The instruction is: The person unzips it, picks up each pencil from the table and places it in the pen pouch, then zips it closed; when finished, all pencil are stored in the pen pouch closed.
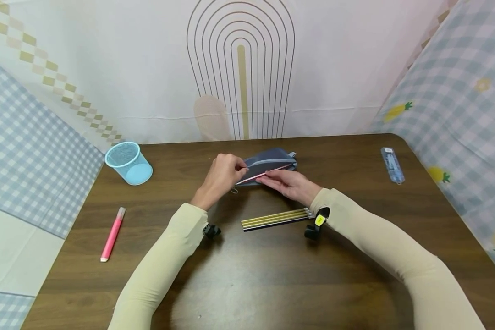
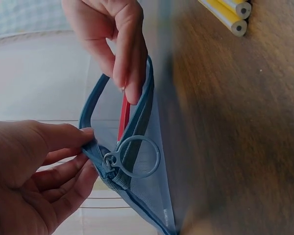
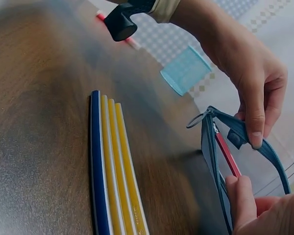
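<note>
A dark blue zippered pencil case (image 1: 268, 156) lies toward the back of the table with its mouth spread. My left hand (image 1: 223, 172) pinches one zipper edge near the ring pull (image 2: 141, 156). Between the right hand's (image 1: 288, 184) thumb and fingers is a red pencil (image 3: 227, 154), slanting into the case's opening. Its end, seen in the right wrist view, lies inside by the zipper's corner. Closer to me, several yellow pencils (image 3: 120, 161) and one dark blue pencil (image 3: 99, 161) lie side by side on the wood.
A light blue mesh cup (image 1: 128, 162) stands at the back left. In front of it lies a pink marker (image 1: 113, 234). A small blue-and-clear packet (image 1: 392, 166) is at the far right. Patterned cloth (image 1: 156, 68) hangs behind the brown table (image 1: 239, 284).
</note>
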Available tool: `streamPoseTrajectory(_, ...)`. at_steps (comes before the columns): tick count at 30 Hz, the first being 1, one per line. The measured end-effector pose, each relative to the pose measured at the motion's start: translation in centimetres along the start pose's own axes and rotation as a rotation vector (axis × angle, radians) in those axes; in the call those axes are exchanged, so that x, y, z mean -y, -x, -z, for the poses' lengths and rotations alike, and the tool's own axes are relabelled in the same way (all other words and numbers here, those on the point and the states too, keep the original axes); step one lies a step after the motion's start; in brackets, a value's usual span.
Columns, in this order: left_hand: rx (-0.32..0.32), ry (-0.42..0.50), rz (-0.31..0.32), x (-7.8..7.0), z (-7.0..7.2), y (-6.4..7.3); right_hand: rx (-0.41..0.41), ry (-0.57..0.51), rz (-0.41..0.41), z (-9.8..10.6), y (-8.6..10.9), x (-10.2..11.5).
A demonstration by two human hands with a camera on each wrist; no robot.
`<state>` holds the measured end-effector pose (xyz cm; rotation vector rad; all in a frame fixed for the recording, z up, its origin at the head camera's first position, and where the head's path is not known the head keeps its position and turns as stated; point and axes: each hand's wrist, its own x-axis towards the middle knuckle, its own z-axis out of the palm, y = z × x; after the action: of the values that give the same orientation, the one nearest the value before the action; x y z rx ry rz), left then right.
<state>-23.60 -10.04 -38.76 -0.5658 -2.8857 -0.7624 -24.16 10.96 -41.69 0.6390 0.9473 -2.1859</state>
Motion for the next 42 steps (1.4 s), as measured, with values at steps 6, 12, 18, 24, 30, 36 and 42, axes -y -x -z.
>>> streamPoseTrajectory(6,-0.002,0.007,0.004,-0.1,0.0,0.1,-0.012,0.007,-0.008,0.1,0.2,-0.1)
streamPoseTrajectory(12,-0.007,-0.002,-0.010,-0.1,0.0,0.2,0.005,0.012,-0.047,0.5,0.7,-0.2)
streamPoseTrajectory(18,-0.013,0.006,-0.014,-0.1,0.0,0.2,0.042,0.104,-0.011,0.7,1.9,-0.3)
streamPoseTrajectory(24,-0.015,0.006,-0.009,0.1,0.1,0.2,0.058,0.639,0.247,0.8,3.3,-1.5)
streamPoseTrajectory(30,-0.008,0.010,-0.003,0.1,0.0,0.2,0.110,1.368,0.652,1.1,4.5,-1.9)
streamPoseTrajectory(36,-0.005,0.011,-0.007,0.2,0.0,0.2,0.235,1.847,0.819,1.6,5.0,-1.6)
streamPoseTrajectory(42,0.001,0.011,-0.004,0.1,0.0,0.3,0.328,2.108,0.855,1.7,5.5,-1.7)
